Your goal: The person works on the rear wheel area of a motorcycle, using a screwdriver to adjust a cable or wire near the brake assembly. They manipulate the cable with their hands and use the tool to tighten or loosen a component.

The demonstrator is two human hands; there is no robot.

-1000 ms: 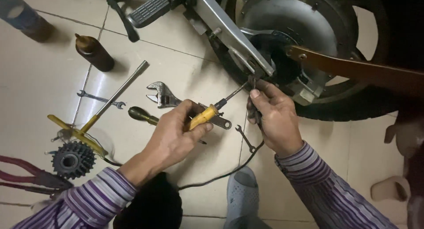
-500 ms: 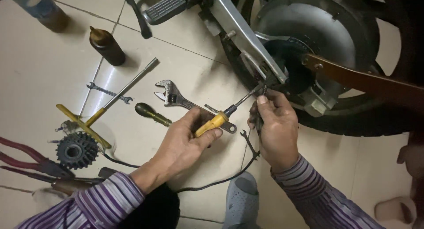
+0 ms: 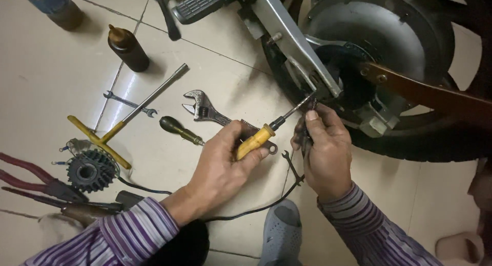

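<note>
My left hand [image 3: 225,163] grips a yellow-handled screwdriver [image 3: 256,140] whose dark shaft points up and right at the hub of a motorcycle rear wheel [image 3: 379,56]. The tip meets the axle area just below a silver swingarm [image 3: 294,38]. My right hand [image 3: 323,148] is closed around a small dark part or cable beside the screwdriver tip, fingers pinched near the hub. What exactly it pinches is hidden by the fingers. A thin black cable [image 3: 256,209] runs along the floor below both hands.
On the tiled floor lie an adjustable wrench [image 3: 205,109], a dark-handled tool [image 3: 179,130], a T-handle socket wrench [image 3: 128,117], a small spanner [image 3: 120,99], a sprocket [image 3: 89,171], red-handled pliers [image 3: 31,176] and a brown bottle [image 3: 128,48]. A grey sandal [image 3: 282,235] is near my arms.
Both hands and the screwdriver have stayed at the hub; the camera view has shifted slightly, so tools on the floor appear lower and to the right.
</note>
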